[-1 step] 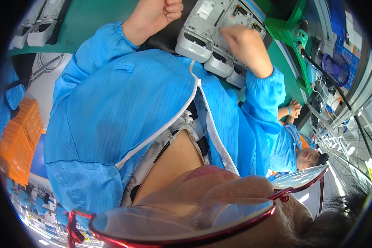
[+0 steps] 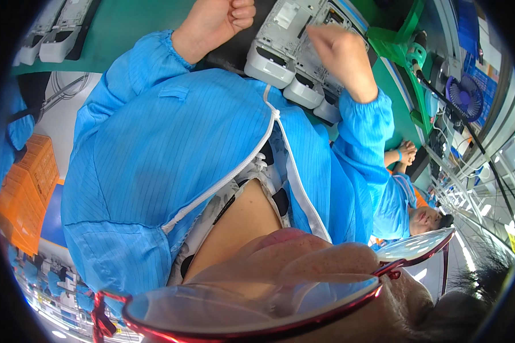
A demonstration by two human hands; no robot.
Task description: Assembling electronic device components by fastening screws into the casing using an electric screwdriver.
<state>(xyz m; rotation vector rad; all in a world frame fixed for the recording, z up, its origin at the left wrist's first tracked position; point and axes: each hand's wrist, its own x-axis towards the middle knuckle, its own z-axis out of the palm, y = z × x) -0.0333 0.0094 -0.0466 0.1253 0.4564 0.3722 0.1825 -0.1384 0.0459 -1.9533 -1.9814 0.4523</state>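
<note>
Several light-grey plastic housings (image 2: 270, 67) lie side by side at the top middle, their inner sides showing ribs and small fittings. Over the right part of this row is my right hand (image 2: 342, 54), its fingers bent and drawn together above a housing. Whatever is between its fingertips is hidden and slightly blurred. My left hand (image 2: 214, 22) is curled closed to the left of the housings, partly cut off by the upper edge. I cannot see what it holds, if anything. Blue sleeves cover both my forearms.
More grey housings (image 2: 60, 43) lie on the green tabletop (image 2: 126, 23) at far left. Right of my hand stand a green frame (image 2: 395, 46), a teal tool (image 2: 416, 56) with a black cable and a purple fan (image 2: 464, 96). An orange crate (image 2: 28, 188) is at left; a co-worker's hands (image 2: 406, 153) rest at right.
My right hand has moved slightly up, away from me, over the housings. My left hand has shifted only a little to the right and stays curled.
</note>
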